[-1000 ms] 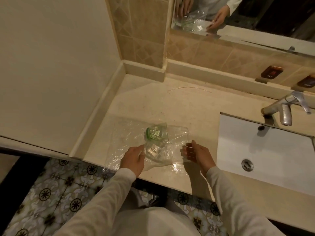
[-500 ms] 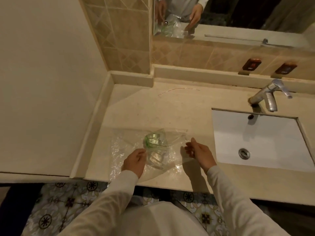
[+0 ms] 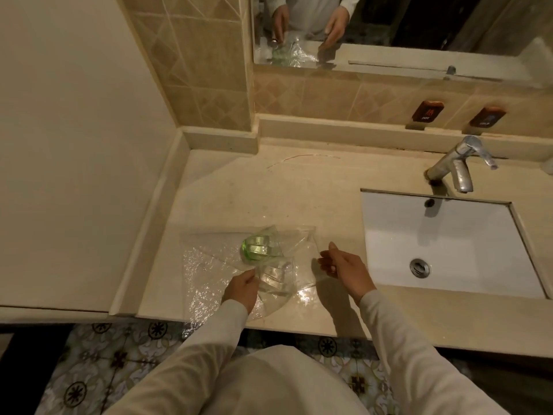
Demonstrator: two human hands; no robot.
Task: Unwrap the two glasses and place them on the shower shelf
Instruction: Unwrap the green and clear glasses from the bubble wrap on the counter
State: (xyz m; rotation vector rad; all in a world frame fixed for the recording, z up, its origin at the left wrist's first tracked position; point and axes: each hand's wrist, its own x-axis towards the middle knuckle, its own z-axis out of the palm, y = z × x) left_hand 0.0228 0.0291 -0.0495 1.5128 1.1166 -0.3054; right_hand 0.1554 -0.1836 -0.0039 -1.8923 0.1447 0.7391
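Note:
Two glasses lie side by side on the beige counter [image 3: 269, 190], inside clear plastic wrap [image 3: 203, 265]. The far one is a green glass [image 3: 257, 248]; the near one is a clear glass [image 3: 276, 278]. My left hand [image 3: 242, 290] pinches the wrap at the clear glass's left side. My right hand [image 3: 344, 268] is to the right of the glasses, fingers curled on the wrap's right edge, which is pulled up off the counter. The wrap spreads flat to the left and hangs a little over the front edge.
A white sink [image 3: 449, 244] is sunk into the counter to the right, with a chrome tap [image 3: 457, 166] behind it. A mirror [image 3: 389, 25] and tiled wall rise at the back. A raised ledge [image 3: 155, 211] borders the counter's left side. Patterned floor tiles [image 3: 104, 354] lie below.
The view has shifted, showing more wall and mirror. My right hand has drawn the wrap's right edge slightly outward; my left hand stays at the clear glass. The glasses have not moved.

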